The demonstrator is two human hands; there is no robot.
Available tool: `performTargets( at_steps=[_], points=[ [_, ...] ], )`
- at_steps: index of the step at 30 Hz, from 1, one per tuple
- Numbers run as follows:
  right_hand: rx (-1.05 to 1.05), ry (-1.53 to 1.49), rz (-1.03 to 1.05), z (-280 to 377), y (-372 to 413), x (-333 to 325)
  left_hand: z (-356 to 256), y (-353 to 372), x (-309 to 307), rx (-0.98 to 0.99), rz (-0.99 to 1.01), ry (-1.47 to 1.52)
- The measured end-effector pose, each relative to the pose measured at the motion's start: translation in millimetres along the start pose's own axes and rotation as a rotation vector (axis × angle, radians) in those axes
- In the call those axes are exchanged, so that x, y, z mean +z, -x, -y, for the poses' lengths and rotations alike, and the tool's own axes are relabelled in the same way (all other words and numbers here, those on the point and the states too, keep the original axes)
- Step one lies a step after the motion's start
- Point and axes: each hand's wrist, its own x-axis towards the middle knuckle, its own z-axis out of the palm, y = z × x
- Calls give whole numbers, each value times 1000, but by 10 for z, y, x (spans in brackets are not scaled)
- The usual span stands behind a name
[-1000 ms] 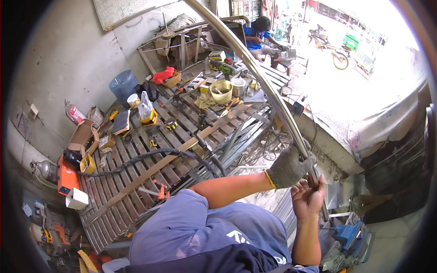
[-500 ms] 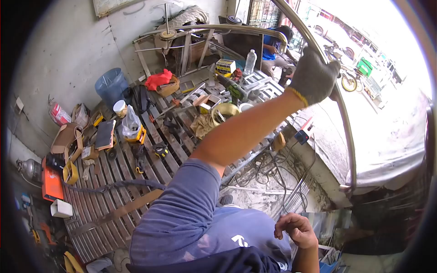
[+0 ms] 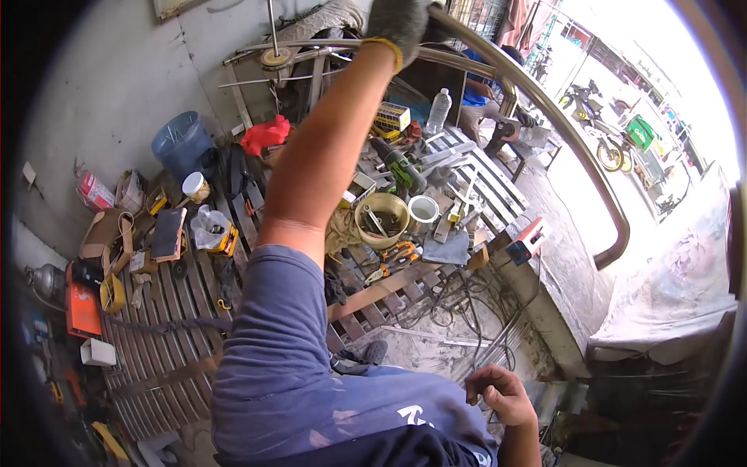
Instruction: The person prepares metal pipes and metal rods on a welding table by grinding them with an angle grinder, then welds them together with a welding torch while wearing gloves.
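Note:
My left hand [image 3: 398, 27], in a grey glove with a yellow cuff, reaches up to the top edge of the view. Its fingers are closed around the end of a bent metal pipe [image 3: 537, 97]. From the glove the pipe slopes down to the right and curves back at its lower end. Bare and close to my body at the lower right, my right hand [image 3: 504, 393] has its fingers loosely curled in, with nothing visible in them. Below the raised arm is a slatted workbench [image 3: 156, 342] covered with tools.
On the bench are a cordless drill [image 3: 403, 167], a round tin [image 3: 383, 220], a plastic bottle [image 3: 438, 110] and a red cloth [image 3: 264, 136]. Behind, another bent pipe frame [image 3: 334, 47] stands near a seated person [image 3: 476, 93]. Cables [image 3: 467, 311] lie on the floor.
My left hand has moved up and to the left with the pipe, whose lower end has risen. The view has shifted slightly. My right hand stays low, its fingers curled.

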Motion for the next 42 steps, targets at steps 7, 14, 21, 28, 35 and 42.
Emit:
performTargets(
  at_steps=[7,14,21,28,35,42],
  points=[
    [-2,19,-99,92,-1,-266,1161,-268,-264,-488,-246,709],
    [-25,101,-172,280,-198,-373,2006,-145,-384,-540,-376,583],
    [-23,70,-209,378,-398,-461,2536,-171,-458,-539,-299,527],
    [-15,68,-217,372,-468,-457,3131,-457,-646,-784,-279,548],
    [-17,57,-237,270,-394,-496,3009,-448,-610,-767,-365,622],
    [16,99,-231,200,-317,-569,2442,-262,-444,-896,-189,206]
  ],
)
